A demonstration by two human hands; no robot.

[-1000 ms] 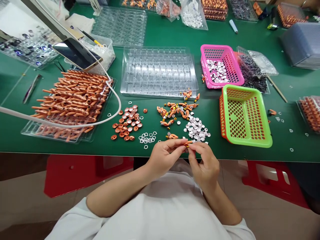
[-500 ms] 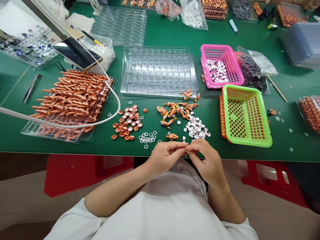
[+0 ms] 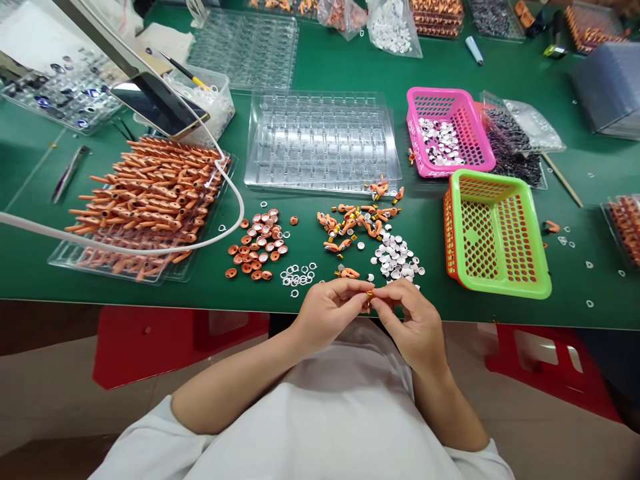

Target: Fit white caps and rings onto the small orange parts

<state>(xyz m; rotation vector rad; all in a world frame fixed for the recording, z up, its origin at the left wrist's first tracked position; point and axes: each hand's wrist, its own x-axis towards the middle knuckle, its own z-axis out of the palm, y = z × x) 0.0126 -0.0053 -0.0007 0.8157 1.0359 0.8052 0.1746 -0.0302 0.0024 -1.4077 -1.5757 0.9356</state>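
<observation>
At the table's front edge, my left hand [image 3: 327, 317] and my right hand [image 3: 417, 327] meet fingertip to fingertip. Both are closed in a pinch around a small orange piece with a gold band [image 3: 370, 294]; most of it is hidden by the fingers. Just beyond lies a single orange curved piece [image 3: 349, 273], with a pile of similar curved orange pieces [image 3: 345, 223] farther off. White round caps [image 3: 397, 257] are heaped beyond my right hand. White rings [image 3: 299, 275] and orange cups with pale insides [image 3: 257, 245] lie beyond my left hand.
A green basket [image 3: 543, 267] nested in an orange one stands at right, a pink basket [image 3: 487, 160] behind it. Clear trays [image 3: 320, 140] lie mid-table. Stacked orange parts [image 3: 150, 193] fill trays at left, under a white cable [image 3: 125, 252] and a phone [image 3: 160, 107].
The gold band now shows between my fingertips, where it was hidden before. Both hands stay pinched together in nearly the same place. The view has shifted slightly.
</observation>
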